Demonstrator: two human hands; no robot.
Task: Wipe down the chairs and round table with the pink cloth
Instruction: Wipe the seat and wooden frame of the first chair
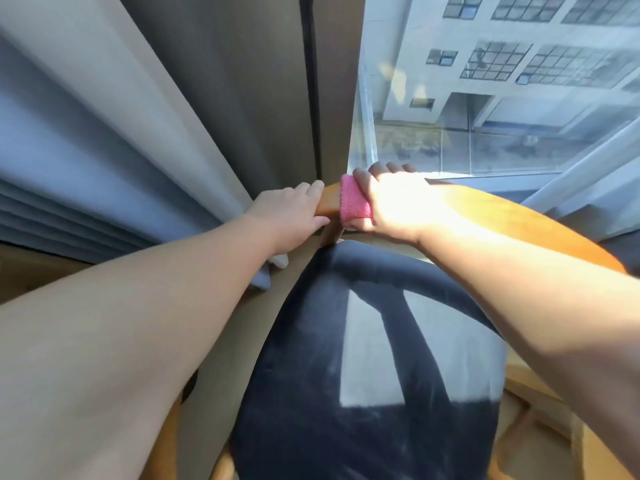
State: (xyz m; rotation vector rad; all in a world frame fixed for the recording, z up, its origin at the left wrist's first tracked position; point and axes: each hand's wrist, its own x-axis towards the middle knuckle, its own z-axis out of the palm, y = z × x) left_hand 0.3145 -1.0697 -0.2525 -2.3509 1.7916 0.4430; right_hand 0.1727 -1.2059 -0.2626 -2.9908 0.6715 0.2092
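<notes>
A wooden chair with a curved orange-brown top rail point(512, 220) and a dark blue seat cushion point(374, 375) stands right below me. My right hand point(398, 202) presses the pink cloth point(355, 202) around the left part of that rail, fingers curled over the far side. My left hand point(291, 213) grips the rail's left end, just beside the cloth. The round table is out of view.
A grey-blue curtain point(104, 150) hangs at the left, touching the chair's left side. A dark window post point(311, 81) rises behind the hands. A large window point(485, 98) facing a building fills the upper right. Wooden chair parts point(540, 403) show at the lower right.
</notes>
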